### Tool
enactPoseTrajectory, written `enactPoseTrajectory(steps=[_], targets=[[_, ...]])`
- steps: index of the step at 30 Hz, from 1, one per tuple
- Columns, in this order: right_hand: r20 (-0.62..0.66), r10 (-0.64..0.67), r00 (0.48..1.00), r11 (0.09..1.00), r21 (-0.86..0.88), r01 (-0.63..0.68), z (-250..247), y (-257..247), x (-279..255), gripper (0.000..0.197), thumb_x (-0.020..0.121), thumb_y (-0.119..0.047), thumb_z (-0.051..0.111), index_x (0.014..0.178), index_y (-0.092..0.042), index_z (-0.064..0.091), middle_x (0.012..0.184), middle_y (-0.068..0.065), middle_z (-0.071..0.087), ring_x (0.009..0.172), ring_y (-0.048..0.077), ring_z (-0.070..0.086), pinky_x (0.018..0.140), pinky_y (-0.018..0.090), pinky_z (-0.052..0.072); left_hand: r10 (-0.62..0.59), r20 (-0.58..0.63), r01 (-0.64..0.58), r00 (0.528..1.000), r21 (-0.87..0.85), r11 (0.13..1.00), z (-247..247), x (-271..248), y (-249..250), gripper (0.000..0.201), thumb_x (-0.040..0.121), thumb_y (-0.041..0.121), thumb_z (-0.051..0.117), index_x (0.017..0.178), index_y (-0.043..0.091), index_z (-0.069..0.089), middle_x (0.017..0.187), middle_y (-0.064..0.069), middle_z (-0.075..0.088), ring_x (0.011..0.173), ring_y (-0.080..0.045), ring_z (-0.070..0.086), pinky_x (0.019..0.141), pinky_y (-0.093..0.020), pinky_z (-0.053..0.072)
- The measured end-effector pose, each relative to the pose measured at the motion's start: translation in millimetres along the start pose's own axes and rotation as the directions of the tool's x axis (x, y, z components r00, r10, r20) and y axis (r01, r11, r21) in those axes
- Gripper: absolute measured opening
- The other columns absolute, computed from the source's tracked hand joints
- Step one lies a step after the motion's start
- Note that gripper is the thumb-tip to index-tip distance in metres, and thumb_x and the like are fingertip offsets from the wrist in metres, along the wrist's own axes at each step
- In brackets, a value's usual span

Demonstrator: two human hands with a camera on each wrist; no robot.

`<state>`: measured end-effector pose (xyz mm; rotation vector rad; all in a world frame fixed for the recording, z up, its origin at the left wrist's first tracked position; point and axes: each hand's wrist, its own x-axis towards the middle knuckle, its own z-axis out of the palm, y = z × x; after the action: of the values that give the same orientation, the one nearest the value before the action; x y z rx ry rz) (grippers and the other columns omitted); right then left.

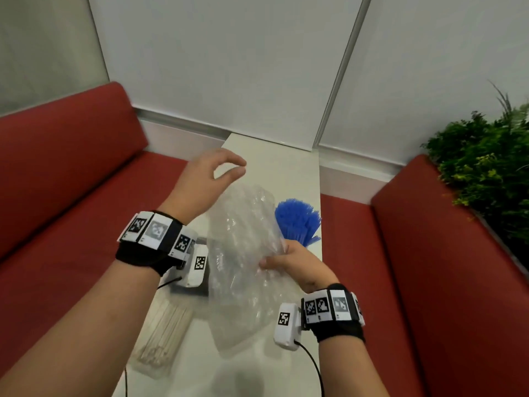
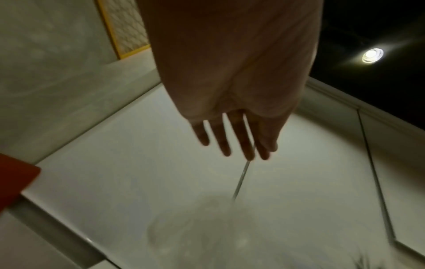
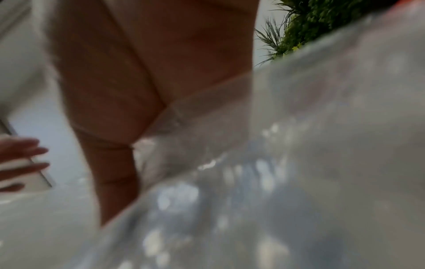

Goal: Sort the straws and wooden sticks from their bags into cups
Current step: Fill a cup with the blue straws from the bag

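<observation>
My right hand (image 1: pixel 274 255) pinches one edge of a crumpled clear plastic bag (image 1: pixel 243 247) and holds it up over the table; the bag looks empty. Behind that hand a bunch of blue straws (image 1: pixel 297 224) fans upward, and what they stand in is hidden. A clear bag of wooden sticks (image 1: pixel 163 336) lies on the table at the lower left. My left hand (image 1: pixel 242 167) hovers above the bag's top with loosely curved fingers and holds nothing. In the left wrist view its fingers (image 2: pixel 236 142) hang relaxed. The bag (image 3: pixel 299 163) fills the blurred right wrist view.
The narrow white table (image 1: pixel 286 156) runs away from me to the wall. Red sofas (image 1: pixel 71 196) flank it on both sides. A green plant (image 1: pixel 486 161) stands at the right. A dark object (image 1: pixel 201 290) sits half hidden under my left wrist.
</observation>
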<state>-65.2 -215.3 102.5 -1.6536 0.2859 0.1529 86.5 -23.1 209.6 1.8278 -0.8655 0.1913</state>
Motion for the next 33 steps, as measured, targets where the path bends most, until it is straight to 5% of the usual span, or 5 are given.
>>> enactPoseTrajectory(steps=[11,16,23,30,33], targets=[[-0.016,-0.048,0.999,0.981,0.189,0.050,-16.6,8.7,-20.8,0.027,0.088,0.002,0.071,0.116,0.005,0.071,0.116,0.034,0.069,0.106,0.042,0.069,0.099,0.056,0.054,-0.099,0.967,0.646,0.234,-0.079,0.759,80.4,-74.0,-35.8,0.066,0.083,0.024,0.078,0.142,0.029,0.049,0.139,-0.004,0.058,0.131,-0.022,0.053,0.112,-0.040,0.040],[-0.145,0.121,0.982,0.980,0.172,-0.096,-29.4,58.5,-32.4,0.026,0.088,0.006,0.072,0.112,-0.002,0.075,0.110,0.026,0.074,0.097,0.039,0.070,0.094,0.056,0.053,-0.389,0.863,0.468,0.322,0.212,0.858,116.4,-101.9,-58.5,0.026,0.069,0.047,0.082,0.091,0.039,0.074,0.093,0.010,0.075,0.092,-0.014,0.070,0.088,-0.028,0.051],[-0.326,0.263,0.908,0.883,0.461,-0.091,-20.7,160.9,-71.0,0.046,0.095,0.001,0.063,0.136,-0.022,0.064,0.123,0.003,0.075,0.100,0.025,0.069,0.089,0.045,0.053,-0.241,0.751,-0.177,0.614,0.429,0.886,183.1,-136.9,-73.4,0.072,0.095,0.036,0.057,0.154,0.036,0.016,0.163,0.004,0.013,0.150,-0.021,0.009,0.120,-0.053,0.012],[-0.698,0.599,0.393,0.651,0.139,-0.746,12.9,201.3,-79.8,0.099,0.090,-0.010,0.074,0.164,-0.021,0.009,0.158,0.022,0.035,0.139,0.042,0.045,0.109,0.051,0.043,-0.447,0.891,-0.513,0.073,0.418,0.750,212.8,-188.0,-101.4,0.065,0.103,0.028,0.043,0.157,0.025,0.007,0.165,-0.001,-0.006,0.150,-0.034,-0.003,0.119,-0.053,0.015],[-0.779,0.138,0.612,0.593,-0.430,-0.681,31.2,187.6,-67.6,0.097,0.098,-0.039,0.061,0.164,-0.034,-0.010,0.172,0.005,0.007,0.157,0.033,0.011,0.120,0.053,0.026,-0.469,0.881,-0.479,0.058,0.437,0.762,216.6,-204.8,-107.8,0.072,0.101,0.020,0.044,0.157,0.022,-0.002,0.163,-0.003,-0.015,0.150,-0.034,-0.010,0.121,-0.048,0.014]])
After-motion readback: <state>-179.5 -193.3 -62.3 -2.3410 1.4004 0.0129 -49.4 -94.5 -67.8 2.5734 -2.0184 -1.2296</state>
